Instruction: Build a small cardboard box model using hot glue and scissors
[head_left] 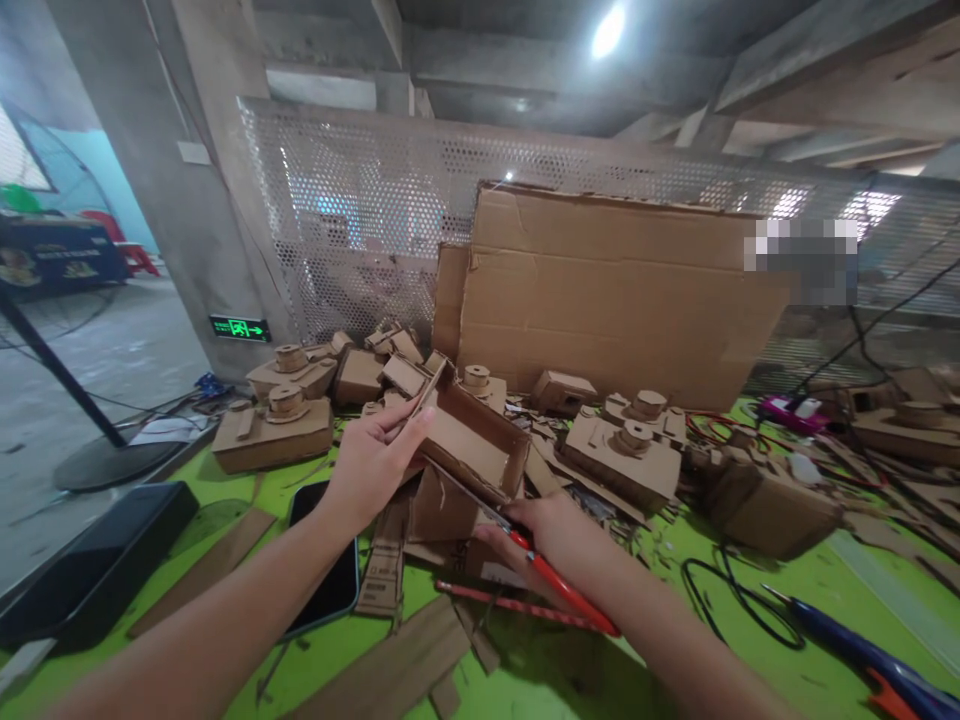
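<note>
Cardboard box [471, 440] slants lengthwise down rightward; opening faces the camera

At the middle of the surface [817, 572], passage was blocked by a raised cardboard box [474, 438]; toward the far edge, by cardboard models [619, 468] and a tall sheet [607, 300]. By the near right corner, a gap was left between the right forearm [645, 600] and a blue-handled tool [847, 637].

Brown cardboard box [476, 435], red-handled tool [561, 588] — lime-green tabletop [810, 680], black phone [334, 585], green-on-black sign [240, 328]
</note>
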